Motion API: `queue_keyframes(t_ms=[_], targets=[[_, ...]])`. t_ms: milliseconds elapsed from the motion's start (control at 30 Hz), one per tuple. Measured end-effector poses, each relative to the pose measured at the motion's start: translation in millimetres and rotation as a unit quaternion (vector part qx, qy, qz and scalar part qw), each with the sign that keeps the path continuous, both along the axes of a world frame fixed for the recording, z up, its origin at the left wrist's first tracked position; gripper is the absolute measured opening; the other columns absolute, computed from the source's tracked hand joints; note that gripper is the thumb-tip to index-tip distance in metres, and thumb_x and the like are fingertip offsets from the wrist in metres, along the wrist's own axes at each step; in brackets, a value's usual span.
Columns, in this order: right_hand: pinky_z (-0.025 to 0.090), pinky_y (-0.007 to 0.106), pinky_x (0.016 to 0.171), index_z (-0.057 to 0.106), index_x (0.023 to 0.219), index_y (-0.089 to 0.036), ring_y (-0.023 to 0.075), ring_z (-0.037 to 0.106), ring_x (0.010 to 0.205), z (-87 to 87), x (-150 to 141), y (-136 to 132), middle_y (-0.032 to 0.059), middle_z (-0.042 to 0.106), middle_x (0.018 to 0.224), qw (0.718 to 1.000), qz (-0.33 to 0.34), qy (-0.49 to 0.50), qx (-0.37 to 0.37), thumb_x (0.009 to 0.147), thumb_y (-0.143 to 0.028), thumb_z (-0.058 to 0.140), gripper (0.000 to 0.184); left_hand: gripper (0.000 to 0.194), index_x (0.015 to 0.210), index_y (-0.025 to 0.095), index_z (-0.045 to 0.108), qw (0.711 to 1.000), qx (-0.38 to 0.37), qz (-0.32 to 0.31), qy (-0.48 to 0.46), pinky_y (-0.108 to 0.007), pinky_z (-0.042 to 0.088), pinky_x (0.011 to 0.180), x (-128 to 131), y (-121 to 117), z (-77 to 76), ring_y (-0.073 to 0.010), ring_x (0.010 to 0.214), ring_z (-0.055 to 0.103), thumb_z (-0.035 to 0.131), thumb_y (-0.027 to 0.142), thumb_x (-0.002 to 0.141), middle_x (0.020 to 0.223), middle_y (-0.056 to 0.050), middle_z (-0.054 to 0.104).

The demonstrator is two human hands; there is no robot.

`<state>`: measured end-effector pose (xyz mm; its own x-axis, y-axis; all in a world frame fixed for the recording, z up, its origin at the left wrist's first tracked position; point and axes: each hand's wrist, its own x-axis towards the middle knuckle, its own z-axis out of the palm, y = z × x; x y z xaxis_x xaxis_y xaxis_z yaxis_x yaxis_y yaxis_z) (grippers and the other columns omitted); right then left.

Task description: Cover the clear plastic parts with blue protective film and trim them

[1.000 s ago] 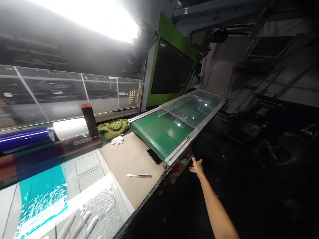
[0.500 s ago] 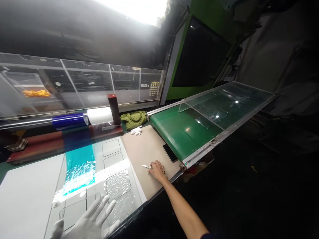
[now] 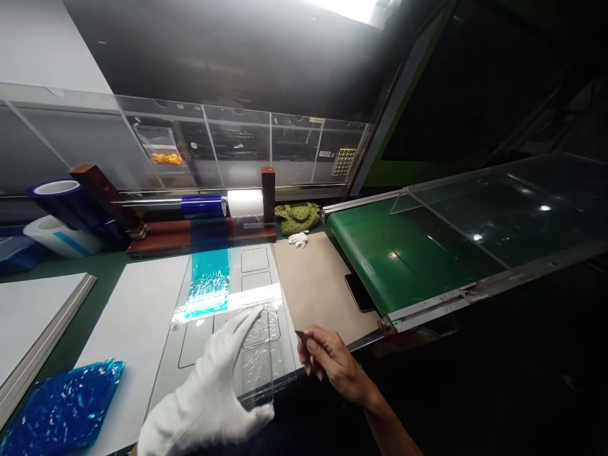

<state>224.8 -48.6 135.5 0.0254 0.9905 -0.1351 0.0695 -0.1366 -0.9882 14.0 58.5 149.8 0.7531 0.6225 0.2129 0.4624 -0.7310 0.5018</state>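
My left hand (image 3: 213,380), in a white glove, grips a clear pane (image 3: 259,361) by its edges, thumb at the near edge and fingers at the far one. The pane stands tilted above the worktop. My right hand (image 3: 335,361) is bare and pinches a small pointed tool (image 3: 301,336) just right of the pane; its dark tip points left, and the fingers hide the rest. Below the pane lies a clear sheet (image 3: 197,345) with dark rounded outlines. A teal film strip (image 3: 209,269) runs onto it from a blue film roll (image 3: 203,206).
A green conveyor belt (image 3: 380,253) under a clear cover stands at the right, with a phone (image 3: 358,292) by its end. Crumpled blue film (image 3: 61,405) and stacked white sheets (image 3: 33,316) lie left. Behind are a white roll (image 3: 244,204) and a green patterned pouch (image 3: 297,218).
My right hand has lifted the pointed tool off the tan board and brought it near the pane. My left hand has turned the pane up on edge. The view has swung left.
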Motion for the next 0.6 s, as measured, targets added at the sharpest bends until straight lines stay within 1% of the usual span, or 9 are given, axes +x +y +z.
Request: queue_keyframes(t_ms=[67, 133, 200, 233, 267, 300, 367, 467, 600], targets=[[0.036, 0.020, 0.052, 0.055, 0.089, -0.018, 0.0080, 0.044, 0.058, 21.7, -12, -12, -0.0013, 0.049, 0.071, 1.000, 0.006, -0.016, 0.012, 0.093, -0.045, 0.037, 0.033, 0.111, 0.144, 0.029, 0.004, 0.998, 0.002, -0.061, 0.020, -0.052, 0.043, 0.099, 4, -2, 8.4, -0.0357, 0.127, 0.039, 0.064, 0.062, 0.057, 0.141, -0.012, 0.035], [0.033, 0.020, 0.052, 0.056, 0.097, -0.020, 0.0081, 0.039, 0.058, 29.9, -19, -19, -0.0044, 0.042, 0.066, 0.998, 0.003, -0.058, 0.012, 0.084, -0.049, 0.055, 0.032, 0.111, 0.144, 0.027, 0.000, 0.995, -0.009, -0.092, 0.039, -0.053, 0.043, 0.099, 7, -5, 17.1, -0.0366, 0.129, 0.035, 0.062, 0.063, 0.060, 0.143, -0.015, 0.030], [0.029, 0.019, 0.049, 0.055, 0.097, -0.021, 0.0074, 0.033, 0.056, 29.3, -24, -22, -0.0074, 0.037, 0.063, 0.996, -0.002, -0.092, 0.000, 0.057, -0.051, 0.078, 0.055, 0.111, 0.144, 0.027, 0.001, 0.993, -0.026, -0.108, 0.046, -0.051, 0.043, 0.100, 9, -8, 24.3, -0.0360, 0.131, 0.033, 0.062, 0.065, 0.059, 0.144, -0.015, 0.028], [0.027, 0.019, 0.047, 0.055, 0.092, -0.021, 0.0068, 0.031, 0.055, 27.8, -27, -22, -0.0085, 0.035, 0.062, 0.995, -0.008, -0.104, -0.004, 0.042, -0.050, 0.085, 0.065, 0.110, 0.144, 0.028, 0.002, 0.992, -0.030, -0.114, 0.048, -0.051, 0.043, 0.100, 10, -10, 27.0, -0.0357, 0.131, 0.033, 0.062, 0.065, 0.059, 0.144, -0.014, 0.028], [0.026, 0.019, 0.046, 0.053, 0.083, -0.021, 0.0063, 0.029, 0.054, 26.5, -29, -22, -0.0091, 0.035, 0.061, 0.993, -0.017, -0.116, -0.004, 0.031, -0.050, 0.087, 0.069, 0.109, 0.143, 0.029, 0.003, 0.991, -0.031, -0.121, 0.048, -0.051, 0.043, 0.100, 11, -12, 29.3, -0.0357, 0.131, 0.033, 0.062, 0.066, 0.059, 0.143, -0.014, 0.029], [0.027, 0.019, 0.045, 0.050, 0.075, -0.020, 0.0062, 0.029, 0.054, 25.8, -31, -22, -0.0090, 0.035, 0.060, 0.991, -0.028, -0.128, -0.002, 0.024, -0.050, 0.088, 0.071, 0.109, 0.143, 0.029, 0.004, 0.990, -0.026, -0.128, 0.044, -0.052, 0.043, 0.100, 11, -13, 31.0, -0.0363, 0.131, 0.032, 0.062, 0.066, 0.059, 0.143, -0.014, 0.029], [0.027, 0.019, 0.045, 0.042, 0.066, -0.021, 0.0064, 0.030, 0.054, 27.0, -36, -22, -0.0086, 0.037, 0.060, 0.989, -0.046, -0.143, 0.003, 0.018, -0.054, 0.086, 0.073, 0.107, 0.143, 0.030, 0.004, 0.990, -0.008, -0.139, 0.033, -0.053, 0.044, 0.098, 11, -16, 33.5, -0.0375, 0.131, 0.032, 0.062, 0.066, 0.060, 0.142, -0.014, 0.031], [0.026, 0.020, 0.044, 0.037, 0.063, -0.021, 0.0069, 0.030, 0.055, 31.6, -41, -24, -0.0084, 0.037, 0.059, 0.986, -0.059, -0.154, 0.001, 0.016, -0.058, 0.084, 0.076, 0.106, 0.142, 0.030, 0.005, 0.987, 0.003, -0.158, 0.022, -0.052, 0.045, 0.098, 11, -18, 35.1, -0.0367, 0.130, 0.034, 0.061, 0.066, 0.059, 0.141, -0.014, 0.032], [0.028, 0.020, 0.047, 0.036, 0.062, -0.021, 0.0081, 0.031, 0.056, 32.5, -44, -28, -0.0078, 0.038, 0.059, 0.983, -0.068, -0.170, -0.011, 0.019, -0.060, 0.083, 0.074, 0.110, 0.143, 0.028, 0.003, 0.984, -0.010, -0.175, 0.031, -0.052, 0.044, 0.098, 12, -18, 36.5, -0.0362, 0.130, 0.033, 0.062, 0.067, 0.058, 0.142, -0.014, 0.031]])
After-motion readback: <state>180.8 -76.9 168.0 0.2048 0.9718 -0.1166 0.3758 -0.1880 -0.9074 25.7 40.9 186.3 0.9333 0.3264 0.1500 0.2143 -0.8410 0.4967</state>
